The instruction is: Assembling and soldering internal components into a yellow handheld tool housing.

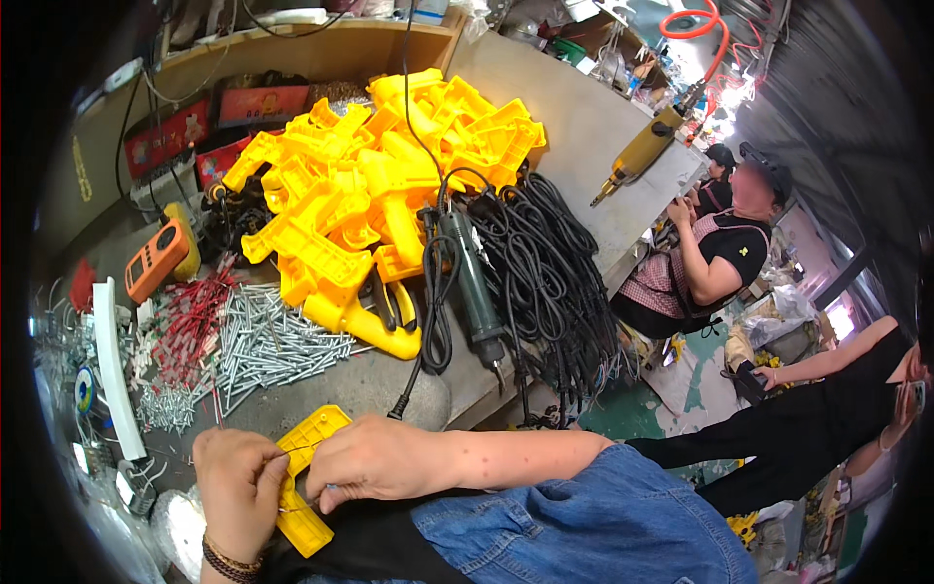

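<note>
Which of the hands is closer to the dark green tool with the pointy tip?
Right. The right hand is below and left of the dark green tool in the picture; the left hand is farther left, across the yellow part.

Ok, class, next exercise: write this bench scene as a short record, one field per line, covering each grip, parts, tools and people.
left grip: closed on yellow casing piece
right grip: at the same piece; what its fingertips pinch is unclear
casing pile: yellow, heaped loosely
silver screws: loose heap, beside red wires
black cables: bundled, right of the casing pile
dark green power tool: bit pointing down
orange device: left of the casing pile
co-worker in checked apron: background, right
</note>
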`<act>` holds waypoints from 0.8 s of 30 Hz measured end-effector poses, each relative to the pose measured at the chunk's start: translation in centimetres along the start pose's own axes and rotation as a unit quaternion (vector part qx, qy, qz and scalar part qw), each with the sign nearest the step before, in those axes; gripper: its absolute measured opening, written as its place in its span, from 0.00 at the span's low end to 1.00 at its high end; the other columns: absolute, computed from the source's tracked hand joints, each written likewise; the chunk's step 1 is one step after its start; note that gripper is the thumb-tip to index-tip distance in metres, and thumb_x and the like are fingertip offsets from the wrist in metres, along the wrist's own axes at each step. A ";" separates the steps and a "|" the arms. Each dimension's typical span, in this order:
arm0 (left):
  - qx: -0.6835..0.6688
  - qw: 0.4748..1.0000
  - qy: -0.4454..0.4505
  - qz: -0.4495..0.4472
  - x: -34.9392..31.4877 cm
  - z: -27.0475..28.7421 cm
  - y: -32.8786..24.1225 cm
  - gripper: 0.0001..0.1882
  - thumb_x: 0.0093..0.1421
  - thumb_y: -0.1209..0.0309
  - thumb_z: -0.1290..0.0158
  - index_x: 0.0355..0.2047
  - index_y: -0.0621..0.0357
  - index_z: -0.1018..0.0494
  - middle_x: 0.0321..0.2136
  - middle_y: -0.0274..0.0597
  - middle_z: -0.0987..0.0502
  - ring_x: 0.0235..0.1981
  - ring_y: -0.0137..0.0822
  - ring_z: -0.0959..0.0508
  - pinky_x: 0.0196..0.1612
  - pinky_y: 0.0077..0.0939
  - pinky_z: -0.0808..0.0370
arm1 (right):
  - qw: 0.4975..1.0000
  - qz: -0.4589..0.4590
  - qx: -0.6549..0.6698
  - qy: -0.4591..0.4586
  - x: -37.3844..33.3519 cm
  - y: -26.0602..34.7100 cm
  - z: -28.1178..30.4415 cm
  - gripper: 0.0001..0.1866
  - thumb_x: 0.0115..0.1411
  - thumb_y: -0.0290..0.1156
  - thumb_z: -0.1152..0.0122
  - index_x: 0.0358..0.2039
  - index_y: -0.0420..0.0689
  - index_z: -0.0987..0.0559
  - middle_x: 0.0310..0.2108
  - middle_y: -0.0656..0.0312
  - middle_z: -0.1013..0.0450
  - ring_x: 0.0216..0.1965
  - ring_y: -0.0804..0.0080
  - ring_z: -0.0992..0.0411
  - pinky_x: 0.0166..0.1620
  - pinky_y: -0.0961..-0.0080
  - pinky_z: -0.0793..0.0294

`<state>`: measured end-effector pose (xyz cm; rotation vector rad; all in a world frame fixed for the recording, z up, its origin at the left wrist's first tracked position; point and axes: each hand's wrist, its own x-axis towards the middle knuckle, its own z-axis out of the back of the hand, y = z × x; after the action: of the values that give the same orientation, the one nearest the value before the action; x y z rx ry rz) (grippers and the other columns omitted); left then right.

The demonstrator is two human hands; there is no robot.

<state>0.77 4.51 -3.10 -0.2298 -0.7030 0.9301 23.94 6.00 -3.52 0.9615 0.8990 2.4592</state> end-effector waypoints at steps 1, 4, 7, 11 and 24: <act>-0.021 0.999 -0.019 0.020 -0.3 -0.1 -0.1 0.05 0.51 0.76 0.39 0.28 0.57 0.24 0.29 0.40 0.22 0.37 0.46 0.25 0.49 0.42 0.35 | 1.000 -0.013 0.021 0.013 -0.1 0.2 0.2 0.10 0.61 0.37 0.33 0.40 0.47 0.20 0.32 0.61 0.24 0.37 0.58 0.23 0.37 0.63 0.25; -0.052 0.996 -0.063 0.027 -0.2 -0.4 -0.6 0.05 0.53 0.76 0.38 0.28 0.56 0.24 0.28 0.40 0.23 0.34 0.46 0.26 0.46 0.41 0.35 | 0.998 -0.031 0.038 0.028 -0.6 0.3 0.4 0.10 0.62 0.34 0.35 0.41 0.45 0.21 0.34 0.58 0.24 0.39 0.56 0.24 0.39 0.62 0.25; -0.093 0.994 -0.030 0.040 0.0 -0.2 -0.4 0.04 0.51 0.77 0.38 0.28 0.59 0.22 0.28 0.43 0.23 0.35 0.45 0.25 0.45 0.39 0.31 | 0.997 -0.050 0.038 0.037 -1.0 0.5 0.2 0.10 0.62 0.31 0.36 0.43 0.43 0.21 0.36 0.56 0.24 0.41 0.54 0.24 0.43 0.61 0.25; -0.135 0.985 -0.054 0.096 -1.1 -0.3 -0.4 0.04 0.49 0.77 0.37 0.27 0.59 0.21 0.26 0.41 0.24 0.33 0.43 0.26 0.42 0.37 0.31 | 0.992 -0.116 0.056 0.003 0.1 1.7 0.1 0.10 0.61 0.31 0.34 0.40 0.42 0.18 0.36 0.55 0.21 0.40 0.57 0.22 0.43 0.65 0.23; -0.157 0.981 -0.056 0.097 0.0 0.1 -0.3 0.06 0.52 0.71 0.34 0.31 0.56 0.16 0.27 0.38 0.19 0.33 0.37 0.21 0.46 0.32 0.30 | 0.950 -0.255 0.106 -0.147 1.0 0.9 -1.1 0.07 0.58 0.27 0.30 0.35 0.38 0.17 0.26 0.60 0.20 0.26 0.79 0.23 0.31 0.80 0.25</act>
<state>0.91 4.38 -2.91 -0.5348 -0.9446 1.0211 22.42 5.39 -3.08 0.9821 1.1496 1.7619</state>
